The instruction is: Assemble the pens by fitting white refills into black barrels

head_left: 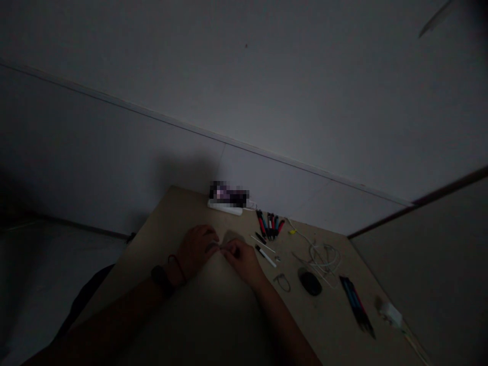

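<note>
The scene is dim. My left hand [198,248] and my right hand [241,259] meet over the middle of a light wooden table [213,310]. Both have their fingers curled and pinched together around a small thin pale item [224,247] that I cannot make out. A dark band sits on my left wrist. A white pen with a black cap [266,255] lies just right of my right hand, with a thin white stick [262,242] beyond it.
A bunch of red and black pens [270,224] lies at the back, next to a white power strip [225,206]. To the right are tangled white cables [322,254], a black oval object [310,283], dark pens [356,304], a white plug [391,312]. A wall stands close behind.
</note>
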The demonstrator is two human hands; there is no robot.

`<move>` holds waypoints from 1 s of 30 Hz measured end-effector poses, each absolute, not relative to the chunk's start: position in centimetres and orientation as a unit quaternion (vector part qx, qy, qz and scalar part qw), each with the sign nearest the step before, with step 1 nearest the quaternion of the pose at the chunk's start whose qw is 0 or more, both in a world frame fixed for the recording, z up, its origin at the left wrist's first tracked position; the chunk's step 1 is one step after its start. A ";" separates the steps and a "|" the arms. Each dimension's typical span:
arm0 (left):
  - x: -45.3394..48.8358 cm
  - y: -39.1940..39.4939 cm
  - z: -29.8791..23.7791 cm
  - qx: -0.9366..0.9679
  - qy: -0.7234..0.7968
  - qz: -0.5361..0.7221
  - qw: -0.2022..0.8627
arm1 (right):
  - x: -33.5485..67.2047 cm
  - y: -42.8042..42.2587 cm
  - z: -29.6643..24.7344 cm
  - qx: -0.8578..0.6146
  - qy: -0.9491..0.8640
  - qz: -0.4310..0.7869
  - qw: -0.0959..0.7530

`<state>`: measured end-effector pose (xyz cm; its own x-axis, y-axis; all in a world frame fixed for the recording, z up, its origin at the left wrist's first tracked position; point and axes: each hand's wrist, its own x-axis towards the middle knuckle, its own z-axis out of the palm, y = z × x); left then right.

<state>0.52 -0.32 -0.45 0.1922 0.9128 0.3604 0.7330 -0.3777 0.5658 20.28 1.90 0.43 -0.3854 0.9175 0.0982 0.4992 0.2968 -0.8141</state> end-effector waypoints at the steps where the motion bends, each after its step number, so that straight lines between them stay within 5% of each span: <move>1: 0.5 -0.3 -0.5 0.762 0.540 0.330 0.136 | 20.2 1.9 0.4 -0.471 -0.760 0.341 0.289; 30: 0.6 0.0 0.0 0.767 0.501 0.342 0.206 | 20.1 1.7 0.8 -0.472 -0.769 0.320 0.289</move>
<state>0.58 -0.04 -0.01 0.2628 0.9108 0.3183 0.6283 -0.4120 0.6599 20.09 1.71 0.79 -0.3862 0.9113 0.1431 0.5412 0.3494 -0.7649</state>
